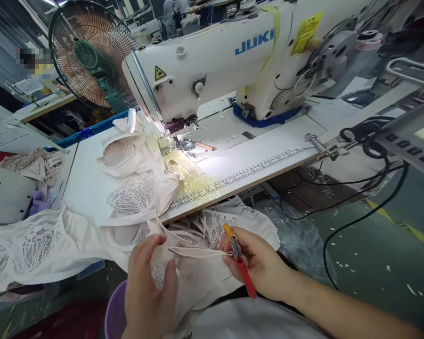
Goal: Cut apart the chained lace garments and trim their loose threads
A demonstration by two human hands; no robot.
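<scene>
My right hand (pixel 256 263) is closed around thread snips (pixel 238 252) with a yellow and a red handle. Its thumb and finger also pinch the end of a thin pale strap (pixel 201 253). That strap runs leftward to the beige lace bra (pixel 198 278) draped over my lap. My left hand (pixel 150 282) hovers at the left of the strap, thumb and fingers spread, with nothing visible between them. Behind it, joined pale lace bras (pixel 134 195) hang over the table edge and lie up by the sewing machine needle.
A white JUKI sewing machine (pixel 212 61) stands on the table (pixel 257 167), which has a printed ruler along its front. An orange-handled tool (pixel 204 146) lies near the needle. A fan (pixel 92 56) is behind at left. A purple bin (pixel 116 310) stands below; cables (pixel 325 254) hang at right.
</scene>
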